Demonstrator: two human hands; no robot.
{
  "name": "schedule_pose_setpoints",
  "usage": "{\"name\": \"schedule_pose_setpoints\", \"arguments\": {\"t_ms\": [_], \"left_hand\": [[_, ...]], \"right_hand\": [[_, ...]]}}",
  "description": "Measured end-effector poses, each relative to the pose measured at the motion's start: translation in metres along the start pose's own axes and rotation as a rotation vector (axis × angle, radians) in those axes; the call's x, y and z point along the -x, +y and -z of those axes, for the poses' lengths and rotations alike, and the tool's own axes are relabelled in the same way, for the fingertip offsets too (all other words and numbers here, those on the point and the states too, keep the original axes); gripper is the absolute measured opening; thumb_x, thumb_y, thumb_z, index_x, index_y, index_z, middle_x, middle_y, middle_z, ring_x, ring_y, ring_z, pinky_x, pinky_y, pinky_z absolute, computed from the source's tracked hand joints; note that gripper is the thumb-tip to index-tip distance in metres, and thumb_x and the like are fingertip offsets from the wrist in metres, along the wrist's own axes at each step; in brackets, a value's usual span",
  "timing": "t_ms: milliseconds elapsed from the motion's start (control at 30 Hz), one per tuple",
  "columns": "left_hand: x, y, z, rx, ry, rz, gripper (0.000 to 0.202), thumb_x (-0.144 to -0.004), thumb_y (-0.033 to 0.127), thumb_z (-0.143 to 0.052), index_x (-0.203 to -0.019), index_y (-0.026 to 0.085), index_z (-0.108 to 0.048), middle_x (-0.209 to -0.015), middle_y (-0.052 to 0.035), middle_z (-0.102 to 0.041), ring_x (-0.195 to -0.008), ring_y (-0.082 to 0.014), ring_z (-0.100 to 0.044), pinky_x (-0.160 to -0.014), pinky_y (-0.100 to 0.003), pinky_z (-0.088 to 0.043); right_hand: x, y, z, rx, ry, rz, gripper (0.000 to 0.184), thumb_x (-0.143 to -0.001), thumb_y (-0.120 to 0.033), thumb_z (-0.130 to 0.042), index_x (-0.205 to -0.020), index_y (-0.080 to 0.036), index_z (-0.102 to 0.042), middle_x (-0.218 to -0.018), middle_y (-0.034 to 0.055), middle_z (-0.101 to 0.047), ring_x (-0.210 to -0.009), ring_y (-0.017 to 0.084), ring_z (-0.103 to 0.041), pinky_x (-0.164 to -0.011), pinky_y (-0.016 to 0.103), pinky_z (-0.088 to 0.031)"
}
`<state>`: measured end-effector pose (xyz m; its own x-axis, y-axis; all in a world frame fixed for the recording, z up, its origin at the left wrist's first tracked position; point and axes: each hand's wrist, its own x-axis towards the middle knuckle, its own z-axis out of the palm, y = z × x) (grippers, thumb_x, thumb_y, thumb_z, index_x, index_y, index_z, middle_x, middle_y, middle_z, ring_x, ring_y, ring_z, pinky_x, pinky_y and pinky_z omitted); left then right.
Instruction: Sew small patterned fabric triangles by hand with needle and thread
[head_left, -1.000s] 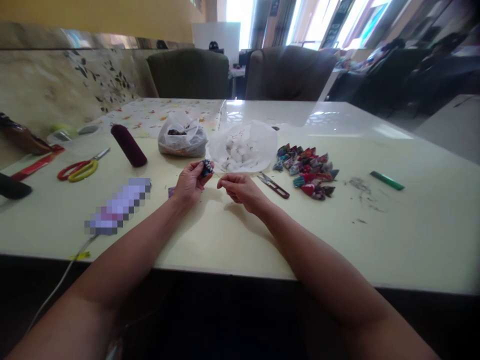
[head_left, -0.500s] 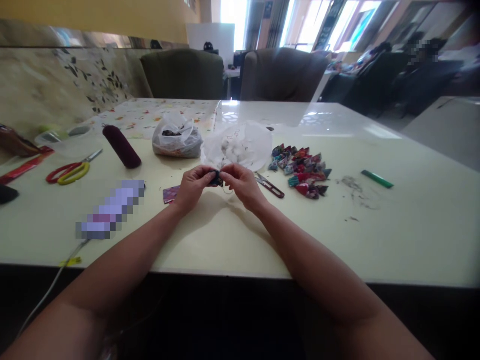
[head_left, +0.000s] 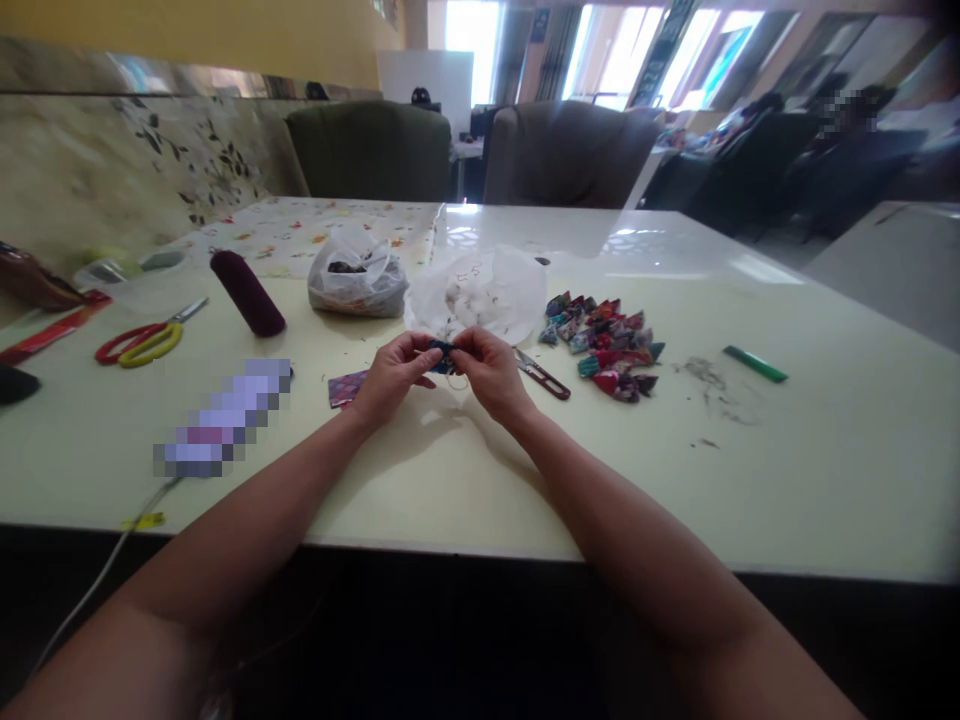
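Note:
Between my two hands is a small dark blue piece of fabric [head_left: 444,352], held above the table. My left hand [head_left: 397,372] pinches its left side with thumb and fingers. Closed on its right side is my right hand [head_left: 484,365]; whether it also grips a needle is too small to see. A thin thread loop [head_left: 456,382] hangs beneath the fabric. Flat on the table by my left hand lies a patterned purple cloth piece [head_left: 345,390]. Thread snips [head_left: 544,375] rest just right of my right hand. Behind the hands, a white plastic bag [head_left: 487,290] bears white stuffing.
Several small stuffed fabric pieces [head_left: 611,345] sit in rows at right, near a green strip-like object [head_left: 756,363] and thread scraps [head_left: 709,375]. At left are scissors [head_left: 150,340], a maroon cylinder [head_left: 247,293], a blurred-out phone-like object [head_left: 225,425] and a filled plastic bag [head_left: 356,280].
My left fingers have shifted their hold, spreading slightly, and the dark blue fabric has turned and moved a little to the right. Both hands still hold it.

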<state>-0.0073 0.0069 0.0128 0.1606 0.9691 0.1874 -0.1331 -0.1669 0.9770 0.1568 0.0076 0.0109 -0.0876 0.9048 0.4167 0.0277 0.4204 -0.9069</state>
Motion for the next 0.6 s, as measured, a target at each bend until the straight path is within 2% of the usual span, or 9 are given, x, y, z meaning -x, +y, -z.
{"name": "schedule_pose_setpoints", "arguments": {"t_ms": [100,233,367,467,533,600], "left_hand": [[0.0008,0.002,0.0001,-0.081,-0.065,-0.005,0.033,-0.072,0.04,-0.083,-0.088,0.016,-0.068,-0.076,-0.0012,-0.069,-0.067,-0.0134,-0.064,-0.054,-0.022,-0.052],[0.0005,0.0056,0.0008,-0.106,-0.047,-0.039,0.028,-0.077,0.04,-0.078,-0.075,0.015,-0.064,-0.061,0.0021,-0.061,-0.048,-0.0082,-0.053,-0.047,-0.022,-0.046],[0.0002,0.0057,0.0018,-0.112,-0.035,-0.034,0.03,-0.075,0.042,-0.079,-0.076,0.015,-0.066,-0.062,0.0013,-0.061,-0.049,-0.0085,-0.053,-0.049,-0.022,-0.046],[0.0007,0.0041,0.0018,-0.09,-0.065,0.078,0.033,-0.072,0.044,-0.081,-0.079,0.015,-0.068,-0.068,0.0,-0.064,-0.053,-0.009,-0.055,-0.053,-0.023,-0.048],[0.0013,0.0039,0.0013,-0.1,-0.101,0.165,0.033,-0.069,0.043,-0.083,-0.076,0.015,-0.067,-0.067,0.0003,-0.064,-0.054,-0.009,-0.054,-0.054,-0.022,-0.047],[0.0016,0.0051,0.0009,-0.119,-0.146,0.188,0.031,-0.068,0.041,-0.083,-0.072,0.015,-0.067,-0.062,0.0013,-0.061,-0.052,-0.0087,-0.052,-0.053,-0.022,-0.045]], "right_hand": [[0.0007,0.0028,-0.0022,-0.023,-0.023,-0.007,0.011,-0.077,-0.027,-0.063,-0.074,-0.02,-0.055,-0.063,-0.0043,-0.055,-0.06,0.01,-0.051,-0.058,0.025,-0.042],[0.0014,0.0019,-0.0026,-0.083,-0.037,-0.093,0.016,-0.082,-0.033,-0.061,-0.074,-0.02,-0.054,-0.058,-0.0043,-0.056,-0.054,0.009,-0.052,-0.054,0.024,-0.042],[0.0,-0.0009,-0.0004,-0.107,-0.053,-0.15,0.02,-0.084,-0.036,-0.06,-0.073,-0.02,-0.054,-0.057,-0.0045,-0.055,-0.051,0.008,-0.051,-0.051,0.023,-0.039],[-0.0005,-0.0025,0.0005,-0.093,-0.051,-0.134,0.019,-0.081,-0.033,-0.063,-0.071,-0.019,-0.055,-0.056,-0.0053,-0.053,-0.051,0.008,-0.047,-0.051,0.023,-0.036],[0.0001,-0.0025,0.0,-0.077,-0.057,-0.117,0.018,-0.08,-0.031,-0.063,-0.07,-0.019,-0.056,-0.056,-0.0053,-0.052,-0.052,0.008,-0.045,-0.052,0.023,-0.034],[0.0013,-0.0014,-0.0011,-0.039,-0.052,-0.103,0.018,-0.08,-0.029,-0.062,-0.068,-0.019,-0.055,-0.056,-0.0051,-0.05,-0.054,0.008,-0.044,-0.053,0.024,-0.033]]}}
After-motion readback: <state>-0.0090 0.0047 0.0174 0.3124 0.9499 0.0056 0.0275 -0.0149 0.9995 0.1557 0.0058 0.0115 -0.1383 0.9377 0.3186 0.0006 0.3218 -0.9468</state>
